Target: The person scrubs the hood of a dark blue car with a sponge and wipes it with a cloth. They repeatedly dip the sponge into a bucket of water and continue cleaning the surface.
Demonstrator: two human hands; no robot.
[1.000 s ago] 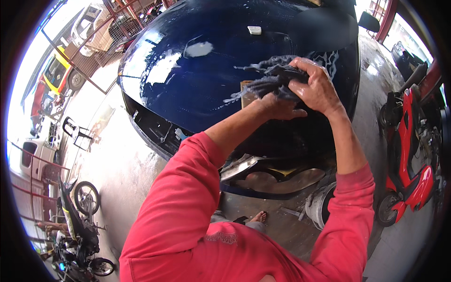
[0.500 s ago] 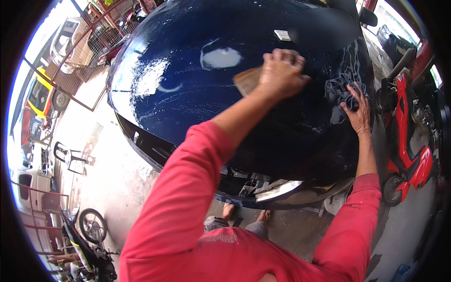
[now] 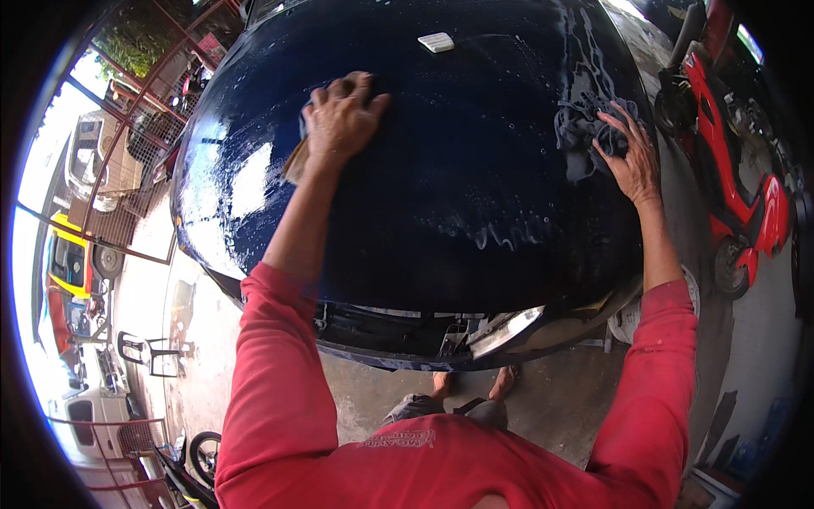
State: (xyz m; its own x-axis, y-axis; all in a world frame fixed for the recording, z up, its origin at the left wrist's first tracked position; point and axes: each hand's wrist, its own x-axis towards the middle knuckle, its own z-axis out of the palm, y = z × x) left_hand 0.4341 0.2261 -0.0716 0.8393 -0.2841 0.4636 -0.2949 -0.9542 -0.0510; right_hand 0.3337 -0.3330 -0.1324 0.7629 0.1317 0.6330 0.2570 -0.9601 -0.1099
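Observation:
My left hand [image 3: 341, 125] presses down on the wet dark-blue car hood [image 3: 441, 161], over a folded brown sheet of sandpaper [image 3: 295, 165]. Only the sheet's edge shows beside the wrist; the hand covers the rest. Farther right, my right hand [image 3: 634, 161] lies at the hood's right side with its fingers spread. Its fingertips meet a crumpled, soaked grey cloth [image 3: 581, 127] without gripping it. Streaks of water run along the hood above the cloth, and soapy marks show on the paint nearer to me.
A small white ribbed block [image 3: 436, 42] sits on the far part of the hood. The front end below is open, with a headlight [image 3: 506, 332] exposed. A red motorcycle [image 3: 721, 136] stands close at the right, and a chair [image 3: 153, 354] at the left.
My left hand has swept left across the hood with the sandpaper. My right hand stays by the cloth. The whole view has shifted, so the block appears farther left.

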